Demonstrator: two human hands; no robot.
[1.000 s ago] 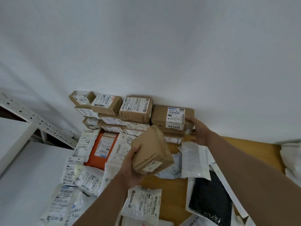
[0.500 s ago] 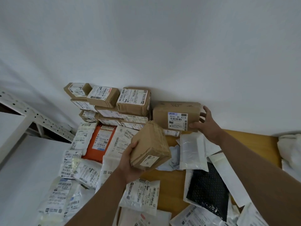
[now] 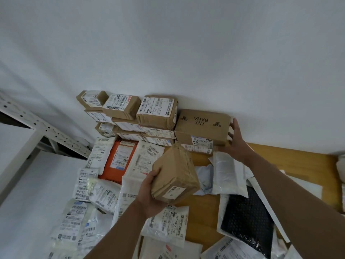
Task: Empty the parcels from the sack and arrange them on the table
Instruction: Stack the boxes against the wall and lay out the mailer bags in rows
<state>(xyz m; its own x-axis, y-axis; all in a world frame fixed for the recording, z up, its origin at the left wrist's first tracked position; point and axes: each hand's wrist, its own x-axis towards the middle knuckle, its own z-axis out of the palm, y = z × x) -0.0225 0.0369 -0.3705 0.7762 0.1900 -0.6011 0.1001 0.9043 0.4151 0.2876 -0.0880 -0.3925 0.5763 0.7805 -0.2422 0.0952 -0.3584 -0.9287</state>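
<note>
My left hand (image 3: pixel 149 195) grips a taped brown cardboard box (image 3: pixel 175 176) and holds it tilted above the wooden table (image 3: pixel 291 156). My right hand (image 3: pixel 236 142) rests with spread fingers against the right end of a larger brown box printed "INS BAHA" (image 3: pixel 202 128), which lies on top of another box against the white wall. To the left of it rises a stack of several labelled brown boxes (image 3: pixel 128 116). White mailer bags (image 3: pixel 93 199) and an orange parcel (image 3: pixel 119 159) cover the table's left part. The sack is out of view.
A black bubble mailer (image 3: pixel 246 219) and white padded envelopes (image 3: pixel 228 174) lie on the right under my right arm. A white perforated metal shelf frame (image 3: pixel 43 128) stands at the left. More white bags (image 3: pixel 340 169) sit at the far right edge.
My right hand has turned the big brown box so its printed side faces up and its label faces front. The small box in my left hand stayed nearly in place.
</note>
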